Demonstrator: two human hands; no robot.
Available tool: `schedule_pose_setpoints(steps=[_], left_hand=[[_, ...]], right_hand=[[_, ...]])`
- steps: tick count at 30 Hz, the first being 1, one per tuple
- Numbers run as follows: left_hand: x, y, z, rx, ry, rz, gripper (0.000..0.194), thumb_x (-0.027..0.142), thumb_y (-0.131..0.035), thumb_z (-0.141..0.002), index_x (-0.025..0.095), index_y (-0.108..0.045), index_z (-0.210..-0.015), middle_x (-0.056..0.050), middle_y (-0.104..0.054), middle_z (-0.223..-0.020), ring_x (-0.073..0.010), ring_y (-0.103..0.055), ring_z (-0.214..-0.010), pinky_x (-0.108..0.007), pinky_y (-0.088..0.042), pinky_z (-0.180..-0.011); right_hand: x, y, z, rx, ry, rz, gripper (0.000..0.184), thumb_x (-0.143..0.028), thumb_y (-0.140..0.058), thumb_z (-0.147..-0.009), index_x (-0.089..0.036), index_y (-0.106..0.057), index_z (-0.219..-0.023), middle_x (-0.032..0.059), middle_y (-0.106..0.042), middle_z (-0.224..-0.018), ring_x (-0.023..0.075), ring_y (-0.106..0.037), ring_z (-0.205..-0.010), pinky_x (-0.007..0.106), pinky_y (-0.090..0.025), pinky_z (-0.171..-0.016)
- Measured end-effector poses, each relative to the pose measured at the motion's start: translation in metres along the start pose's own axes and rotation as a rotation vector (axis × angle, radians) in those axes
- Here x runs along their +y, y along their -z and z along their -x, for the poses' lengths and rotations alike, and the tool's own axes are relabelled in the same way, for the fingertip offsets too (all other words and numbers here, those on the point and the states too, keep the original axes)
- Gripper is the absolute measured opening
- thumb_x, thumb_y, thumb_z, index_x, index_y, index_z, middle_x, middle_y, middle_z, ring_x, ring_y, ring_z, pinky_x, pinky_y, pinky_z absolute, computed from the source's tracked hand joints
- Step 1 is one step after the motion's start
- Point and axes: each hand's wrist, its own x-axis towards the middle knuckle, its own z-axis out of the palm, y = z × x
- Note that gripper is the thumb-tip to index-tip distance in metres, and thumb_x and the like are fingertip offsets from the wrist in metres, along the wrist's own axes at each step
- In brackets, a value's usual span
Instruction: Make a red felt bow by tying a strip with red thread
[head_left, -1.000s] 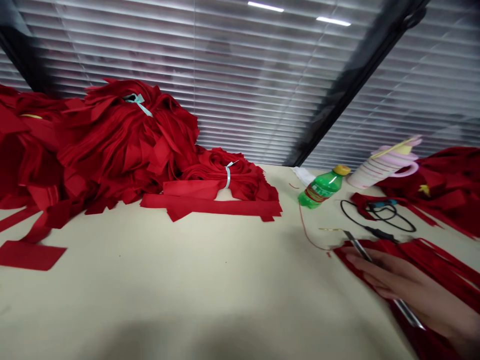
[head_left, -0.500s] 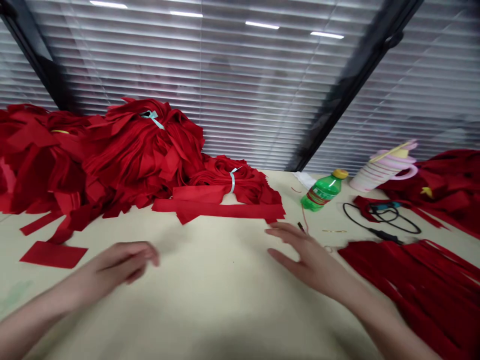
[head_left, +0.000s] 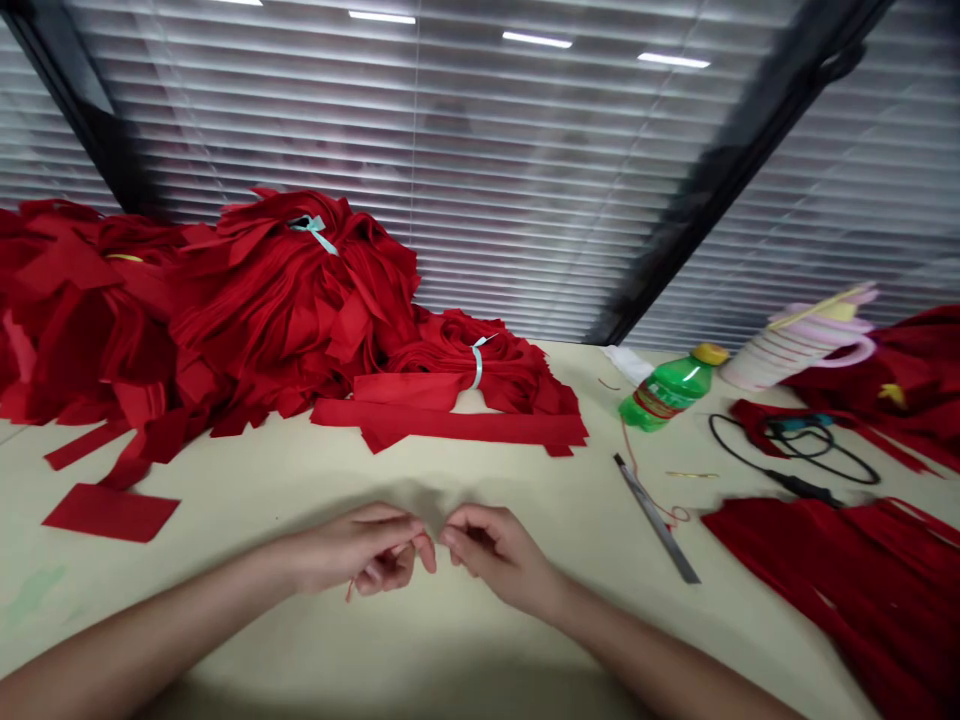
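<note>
Over the middle of the table my left hand (head_left: pixel 375 545) is closed, its fingers curled and thumb bent in. A short end of red thread (head_left: pixel 349 591) hangs below its fingers. Close by, with a small gap between the fingertips, my right hand (head_left: pixel 495 550) is closed in a pinch; whatever may be in it is too small to make out. Behind both hands lies a long folded red fabric strip (head_left: pixel 450 420). To the right of my right hand rests a flat grey metal strip (head_left: pixel 660 525) with a dark tip, beside a loose red thread (head_left: pixel 680 513).
Heaps of red fabric pieces (head_left: pixel 285 300) and a tied bundle (head_left: pixel 510 375) line the back left. At right are a green bottle (head_left: pixel 667 390), a striped cup (head_left: pixel 772 350), a black cable (head_left: pixel 795 480) and red cloth (head_left: pixel 825 580). A red rectangle (head_left: pixel 112 512) lies left.
My hands were apart, the right one open above the table. Both have come together in the middle with fingers closed. The metal strip, hidden by my right hand before, now shows.
</note>
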Motion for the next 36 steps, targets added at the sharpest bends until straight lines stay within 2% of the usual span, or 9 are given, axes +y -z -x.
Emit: schedule_pose_setpoints(steps=[4, 7, 10, 16, 22, 26, 31, 34, 36], left_hand=[[0.003, -0.001, -0.007, -0.004, 0.048, 0.003, 0.049, 0.062, -0.039, -0.089, 0.015, -0.052, -0.087, 0.006, -0.041, -0.055, -0.0048, -0.027, -0.041, -0.019, -0.018, -0.040], [0.005, 0.000, -0.010, -0.031, 0.072, 0.019, 0.052, 0.068, -0.037, -0.085, 0.017, -0.047, -0.078, 0.006, -0.042, -0.055, -0.0048, -0.024, -0.042, -0.019, -0.018, -0.040], [0.006, 0.006, -0.009, -0.054, 0.094, 0.044, 0.048, 0.062, -0.041, -0.086, 0.015, -0.051, -0.081, 0.006, -0.038, -0.055, -0.0051, -0.020, -0.044, -0.020, -0.018, -0.041], [0.002, 0.015, -0.006, 0.119, 0.017, -0.059, 0.039, 0.053, -0.042, -0.090, 0.016, -0.050, -0.084, 0.008, -0.026, -0.057, -0.0060, -0.020, -0.045, -0.020, -0.021, -0.043], [0.000, 0.022, -0.005, 0.502, -0.163, -0.533, 0.032, 0.043, -0.043, -0.093, 0.015, -0.052, -0.081, 0.006, -0.037, -0.060, -0.0082, -0.036, -0.051, -0.022, -0.032, -0.050], [-0.007, 0.033, -0.007, 0.667, -0.256, -0.908, 0.026, 0.034, -0.044, -0.094, 0.014, -0.056, -0.082, 0.001, -0.053, -0.073, -0.0128, -0.052, -0.068, -0.030, -0.044, -0.067], [-0.021, 0.046, -0.011, 0.745, -0.327, -1.277, 0.016, 0.026, -0.049, -0.093, 0.014, -0.059, -0.094, -0.003, -0.060, -0.088, -0.0147, -0.059, -0.080, -0.033, -0.050, -0.074], [-0.027, 0.049, -0.011, 0.739, -0.353, -1.454, 0.011, 0.022, -0.054, -0.090, 0.012, -0.059, -0.092, -0.002, -0.060, -0.085, -0.0134, -0.059, -0.076, -0.029, -0.052, -0.066], [-0.028, 0.048, -0.010, 0.743, -0.371, -1.549, 0.009, 0.020, -0.055, -0.089, 0.012, -0.059, -0.090, -0.001, -0.059, -0.083, -0.0125, -0.059, -0.074, -0.026, -0.051, -0.062]], right_hand=[[-0.002, -0.003, -0.002, 0.002, -0.028, -0.064, 0.035, -0.048, -0.058, -0.081, -0.018, -0.058, -0.099, 0.0011, -0.059, -0.077, 0.0077, -0.043, -0.053, 0.021, -0.035, -0.049], [-0.005, -0.005, -0.004, -0.047, -0.064, -0.040, 0.028, -0.044, -0.061, -0.079, -0.016, -0.062, -0.080, -0.0018, -0.055, -0.064, 0.0065, -0.038, -0.050, 0.020, -0.030, -0.046], [-0.005, -0.003, -0.004, -0.058, -0.102, -0.029, 0.035, -0.045, -0.058, -0.082, -0.016, -0.053, -0.062, -0.0051, -0.043, -0.050, 0.0056, -0.033, -0.045, 0.019, -0.024, -0.042], [0.006, 0.028, -0.009, 0.071, -0.115, -0.046, 0.042, -0.053, -0.045, -0.088, -0.019, -0.042, -0.064, -0.0075, -0.037, -0.048, 0.0061, -0.033, -0.042, 0.020, -0.028, -0.042], [0.023, 0.062, -0.016, 0.329, -0.021, 0.219, 0.042, -0.043, -0.053, -0.089, -0.016, -0.041, -0.059, -0.0078, -0.036, -0.053, 0.0054, -0.034, -0.046, 0.019, -0.029, -0.045], [0.026, 0.062, -0.016, 0.341, 0.055, 0.403, 0.039, -0.038, -0.058, -0.086, -0.016, -0.043, -0.058, -0.0067, -0.040, -0.055, 0.0064, -0.037, -0.050, 0.020, -0.032, -0.049], [0.023, 0.059, -0.017, 0.366, 0.088, 0.512, 0.027, -0.031, -0.058, -0.082, -0.018, -0.050, -0.060, -0.0022, -0.047, -0.059, 0.0088, -0.041, -0.052, 0.023, -0.034, -0.050], [0.026, 0.060, -0.018, 0.424, 0.094, 0.550, 0.011, -0.030, -0.058, -0.079, -0.019, -0.059, -0.077, -0.0007, -0.050, -0.065, 0.0101, -0.045, -0.053, 0.024, -0.039, -0.053], [0.030, 0.061, -0.018, 0.459, 0.093, 0.571, 0.018, -0.029, -0.058, -0.079, -0.018, -0.059, -0.093, -0.0008, -0.052, -0.071, 0.0091, -0.045, -0.051, 0.025, -0.042, -0.054]])
